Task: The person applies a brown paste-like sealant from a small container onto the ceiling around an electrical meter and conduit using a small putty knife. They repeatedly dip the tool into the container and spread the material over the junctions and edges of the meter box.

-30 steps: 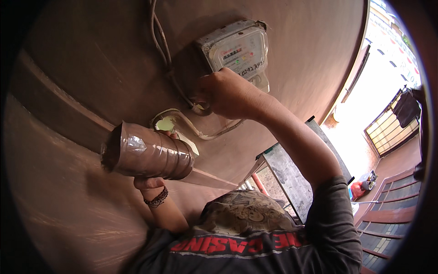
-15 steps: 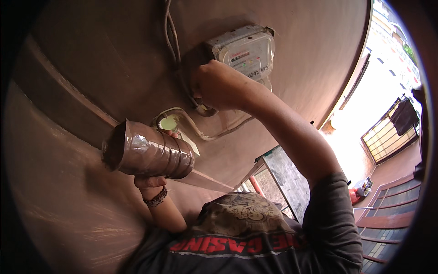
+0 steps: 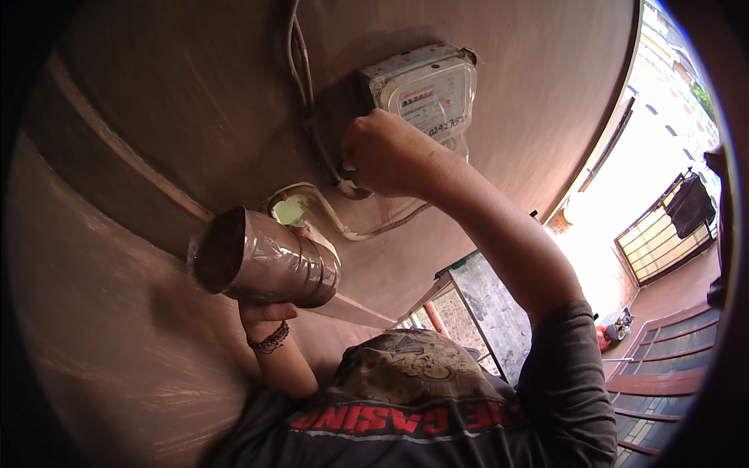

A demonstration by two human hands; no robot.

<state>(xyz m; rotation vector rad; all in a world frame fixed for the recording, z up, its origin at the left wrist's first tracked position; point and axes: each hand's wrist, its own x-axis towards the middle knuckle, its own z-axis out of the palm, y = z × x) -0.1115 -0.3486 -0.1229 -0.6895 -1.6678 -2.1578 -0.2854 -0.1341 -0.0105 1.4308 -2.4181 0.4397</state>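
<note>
My left hand is wrapped round a cut-open plastic bottle coated in brown paint. The bottle lies tilted, its wide dark mouth turned to the left. Up against the brown wall, my right hand is closed in a fist just below an electricity meter. What its fingers grip is hidden behind the hand. A bent pipe runs along the wall below that fist, and a pale green patch shows inside its bend.
Cables come down the wall left of the meter. A grey flat panel stands beyond my right arm. Farther right are a barred window with dark cloth hung by it and a louvred window. A raised ledge crosses the wall at left.
The bottle has shifted slightly right and turned, so more of its mouth shows. My right fist has moved a little to the right and stays close to the wall.
</note>
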